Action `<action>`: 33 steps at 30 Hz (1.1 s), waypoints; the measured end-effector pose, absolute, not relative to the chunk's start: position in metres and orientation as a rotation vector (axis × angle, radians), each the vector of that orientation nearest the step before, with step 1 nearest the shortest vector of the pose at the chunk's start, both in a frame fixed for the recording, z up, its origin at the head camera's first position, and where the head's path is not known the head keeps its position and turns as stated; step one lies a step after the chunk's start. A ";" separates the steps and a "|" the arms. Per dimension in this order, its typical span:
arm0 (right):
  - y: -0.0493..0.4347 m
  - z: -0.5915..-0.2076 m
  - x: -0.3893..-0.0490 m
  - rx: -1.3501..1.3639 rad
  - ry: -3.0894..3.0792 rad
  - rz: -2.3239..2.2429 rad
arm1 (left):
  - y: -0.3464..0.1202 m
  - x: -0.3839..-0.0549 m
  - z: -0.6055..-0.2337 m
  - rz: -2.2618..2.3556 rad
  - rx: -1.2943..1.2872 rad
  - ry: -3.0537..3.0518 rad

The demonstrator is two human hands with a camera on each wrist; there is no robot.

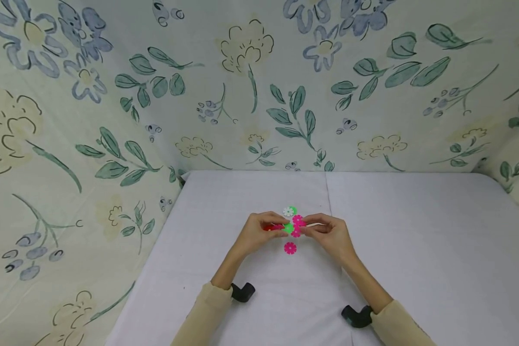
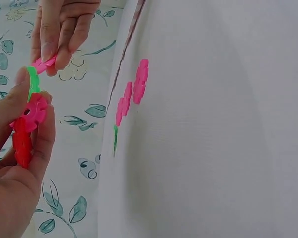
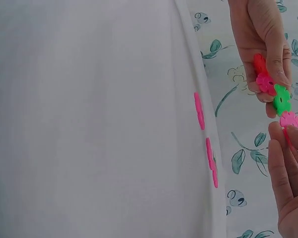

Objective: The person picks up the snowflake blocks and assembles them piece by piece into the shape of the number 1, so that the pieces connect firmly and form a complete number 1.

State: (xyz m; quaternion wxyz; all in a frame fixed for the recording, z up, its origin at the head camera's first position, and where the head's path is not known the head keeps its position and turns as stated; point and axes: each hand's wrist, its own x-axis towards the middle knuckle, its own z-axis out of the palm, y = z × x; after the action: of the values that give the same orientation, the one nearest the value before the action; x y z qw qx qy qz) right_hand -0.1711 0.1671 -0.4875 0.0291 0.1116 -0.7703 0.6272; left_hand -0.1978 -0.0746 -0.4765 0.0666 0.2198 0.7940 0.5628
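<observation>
"Where's the disc chain (image 1: 288, 228)?"
"Between the hands: the left hand (image 1: 259, 231) grips it, red end toward the palm."
"And the right hand (image 1: 332, 236)?"
"It pinches a pink disc (image 3: 290, 120) at the chain's green end (joined or merely touching, I can't tell). A loose pink disc (image 1: 290, 248) lies nearer the person."

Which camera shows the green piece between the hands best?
The right wrist view: the green piece shows its notched outline and central hole. The left wrist view shows it narrower, nearly edge-on; the head view shows it small.
</observation>
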 end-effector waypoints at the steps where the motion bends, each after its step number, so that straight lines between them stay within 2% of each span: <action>1: 0.166 -0.488 -0.171 0.338 -2.371 1.942 | -0.074 -0.198 -0.477 1.696 0.660 2.395; 13: 0.160 -0.490 -0.167 0.471 -2.196 2.071 | -0.077 -0.197 -0.472 1.727 0.669 2.378; 22: 0.157 -0.490 -0.168 0.471 -2.123 2.095 | -0.072 -0.200 -0.465 1.736 0.727 2.388; 33: 0.161 -0.491 -0.169 0.402 -2.294 2.108 | -0.076 -0.198 -0.469 1.615 0.674 2.419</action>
State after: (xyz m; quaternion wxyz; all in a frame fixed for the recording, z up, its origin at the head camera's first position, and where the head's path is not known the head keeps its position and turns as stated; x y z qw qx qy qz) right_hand -0.1687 0.1608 -0.4906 0.0001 0.1281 -0.7303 0.6710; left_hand -0.1977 -0.0758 -0.4685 0.0778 0.2249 0.8078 0.5392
